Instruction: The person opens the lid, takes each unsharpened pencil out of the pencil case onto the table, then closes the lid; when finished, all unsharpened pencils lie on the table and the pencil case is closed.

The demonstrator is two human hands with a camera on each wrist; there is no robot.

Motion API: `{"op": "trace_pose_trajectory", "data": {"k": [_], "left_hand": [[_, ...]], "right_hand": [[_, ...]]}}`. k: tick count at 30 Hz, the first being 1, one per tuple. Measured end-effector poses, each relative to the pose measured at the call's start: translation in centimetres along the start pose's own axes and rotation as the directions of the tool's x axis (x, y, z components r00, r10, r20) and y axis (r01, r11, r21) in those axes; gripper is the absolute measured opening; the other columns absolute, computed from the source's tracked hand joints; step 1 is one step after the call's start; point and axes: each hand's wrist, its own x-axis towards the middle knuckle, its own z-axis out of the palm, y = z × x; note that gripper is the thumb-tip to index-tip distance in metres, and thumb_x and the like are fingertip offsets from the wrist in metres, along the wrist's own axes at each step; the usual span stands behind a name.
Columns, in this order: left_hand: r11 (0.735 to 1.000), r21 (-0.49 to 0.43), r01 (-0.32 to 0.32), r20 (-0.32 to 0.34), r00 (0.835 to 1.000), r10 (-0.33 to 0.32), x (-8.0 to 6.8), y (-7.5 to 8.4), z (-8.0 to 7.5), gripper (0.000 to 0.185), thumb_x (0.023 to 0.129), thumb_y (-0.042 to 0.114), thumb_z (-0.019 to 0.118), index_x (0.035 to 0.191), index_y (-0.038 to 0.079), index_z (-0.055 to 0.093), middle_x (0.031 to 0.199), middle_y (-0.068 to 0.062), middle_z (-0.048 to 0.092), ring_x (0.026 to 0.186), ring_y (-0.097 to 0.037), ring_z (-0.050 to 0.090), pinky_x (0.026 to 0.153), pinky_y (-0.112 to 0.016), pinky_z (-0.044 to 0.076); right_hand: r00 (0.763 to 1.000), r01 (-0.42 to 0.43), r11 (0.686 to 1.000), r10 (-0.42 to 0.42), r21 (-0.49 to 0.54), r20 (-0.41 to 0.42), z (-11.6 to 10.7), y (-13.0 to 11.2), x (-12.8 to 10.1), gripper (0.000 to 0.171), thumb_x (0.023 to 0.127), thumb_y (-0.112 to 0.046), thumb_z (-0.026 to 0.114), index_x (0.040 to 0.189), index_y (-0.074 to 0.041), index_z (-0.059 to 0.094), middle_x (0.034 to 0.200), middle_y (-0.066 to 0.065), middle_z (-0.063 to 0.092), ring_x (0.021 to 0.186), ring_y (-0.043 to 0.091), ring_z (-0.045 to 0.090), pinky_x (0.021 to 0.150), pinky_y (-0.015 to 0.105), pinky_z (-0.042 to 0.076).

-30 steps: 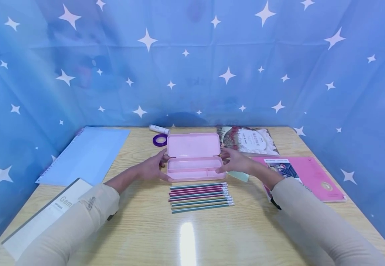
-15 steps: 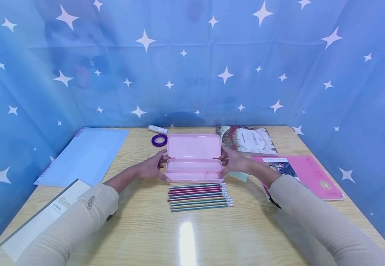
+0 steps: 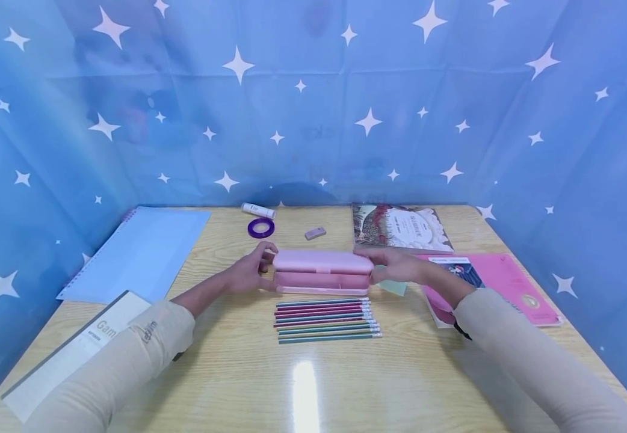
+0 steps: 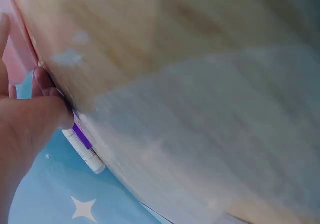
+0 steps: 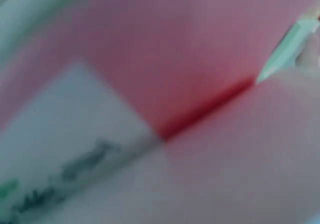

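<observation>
A pink pencil case [image 3: 321, 270] lies mid-table with its lid lowered almost flat onto the tray, and a narrow gap still shows along the front. My left hand [image 3: 248, 273] grips the case's left end, thumb on the lid. My right hand [image 3: 395, 264] holds the right end, with its fingers over the lid's top edge. Several coloured pencils [image 3: 327, 320] lie in a row just in front of the case. The left wrist view shows my left hand [image 4: 25, 124] beside blurred table wood. The right wrist view is a pink blur.
Behind the case lie a small eraser [image 3: 315, 233], a purple tape ring [image 3: 261, 228] and a glue stick [image 3: 258, 210]. A blue notebook [image 3: 140, 252] and a white book [image 3: 75, 352] lie left. A patterned book [image 3: 400, 227], a pink book [image 3: 503, 285] and a green note [image 3: 392, 287] lie right.
The lid, upright a second ago, has swung down nearly onto the tray under both hands. The eraser behind the case has come into sight.
</observation>
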Motion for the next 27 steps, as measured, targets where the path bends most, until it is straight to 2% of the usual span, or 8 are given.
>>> {"op": "trace_pose_trajectory", "data": {"k": [3,5,9,14,17,20,23,27], "left_hand": [[0.995,0.086,-0.052,-0.017,0.998,0.054,-0.3,0.2,0.3,0.075,0.075,0.02,0.088,0.138,0.013,0.049,0.141,-0.014,0.051,0.12,-0.033,0.054,0.099,-0.044,0.047],[0.987,0.147,-0.069,-0.014,0.997,0.072,-0.6,0.4,0.5,0.078,0.074,0.024,0.089,0.141,0.013,0.052,0.143,-0.011,0.05,0.117,-0.03,0.055,0.098,-0.042,0.048],[0.981,0.178,-0.07,-0.004,0.997,0.072,-0.9,0.8,0.6,0.074,0.081,0.032,0.083,0.145,0.012,0.051,0.14,-0.009,0.051,0.095,-0.021,0.053,0.083,-0.033,0.048],[0.983,0.179,-0.045,-0.024,0.998,0.05,-0.9,1.3,0.4,0.062,0.087,0.033,0.077,0.141,0.01,0.056,0.129,-0.007,0.056,0.075,-0.017,0.045,0.066,-0.028,0.043],[0.968,0.249,-0.019,-0.044,0.999,0.031,-0.9,1.8,0.4,0.064,0.084,0.036,0.08,0.139,0.01,0.058,0.136,-0.008,0.056,0.082,-0.017,0.051,0.075,-0.031,0.048],[0.946,0.323,0.022,-0.051,0.999,-0.006,-1.2,2.2,0.6,0.066,0.084,0.04,0.079,0.139,0.012,0.058,0.142,-0.009,0.054,0.106,-0.02,0.057,0.093,-0.037,0.049],[0.916,0.399,0.042,-0.044,0.999,-0.027,-1.5,3.0,0.7,0.067,0.085,0.042,0.077,0.141,0.013,0.056,0.145,-0.011,0.051,0.128,-0.03,0.05,0.106,-0.047,0.042],[0.87,0.491,0.037,-0.059,0.998,-0.01,-1.2,4.1,0.5,0.073,0.085,0.051,0.074,0.147,0.019,0.05,0.151,-0.014,0.044,0.137,-0.042,0.04,0.106,-0.069,0.032]], "right_hand": [[1.0,0.026,0.978,-0.024,-0.205,0.013,0.1,-0.5,-0.2,0.081,0.09,-0.037,0.07,0.155,-0.008,0.033,0.16,0.014,0.029,0.147,0.038,0.024,0.114,0.059,0.027],[0.999,0.04,0.959,-0.041,-0.281,0.003,0.4,-0.8,-0.2,0.081,0.09,-0.043,0.071,0.154,-0.007,0.035,0.158,0.015,0.033,0.144,0.038,0.029,0.112,0.058,0.031],[0.997,0.052,0.94,-0.067,-0.337,-0.034,0.8,-1.1,0.0,0.082,0.087,-0.037,0.076,0.152,-0.004,0.037,0.154,0.019,0.039,0.137,0.038,0.041,0.106,0.054,0.041],[0.995,0.042,0.917,-0.074,-0.396,-0.067,1.3,-1.4,0.4,0.078,0.088,-0.029,0.077,0.151,-0.004,0.039,0.151,0.02,0.042,0.133,0.038,0.045,0.104,0.052,0.042],[0.991,0.064,0.904,-0.107,-0.422,-0.08,1.5,-1.7,0.7,0.075,0.086,-0.023,0.078,0.148,-0.001,0.042,0.147,0.022,0.046,0.125,0.037,0.051,0.098,0.049,0.045],[0.988,0.088,0.885,-0.136,-0.457,-0.074,1.6,-1.9,0.7,0.074,0.085,-0.022,0.078,0.146,0.002,0.044,0.147,0.026,0.045,0.126,0.041,0.049,0.096,0.05,0.045],[0.991,0.088,0.871,-0.127,-0.484,-0.048,1.4,-2.1,0.5,0.075,0.087,-0.028,0.077,0.147,0.001,0.043,0.15,0.027,0.04,0.134,0.043,0.043,0.103,0.053,0.042],[0.995,0.066,0.905,-0.09,-0.42,-0.036,0.7,-2.4,0.0,0.077,0.089,-0.031,0.075,0.15,-0.001,0.039,0.153,0.024,0.037,0.126,0.04,0.052,0.102,0.054,0.045]]}}
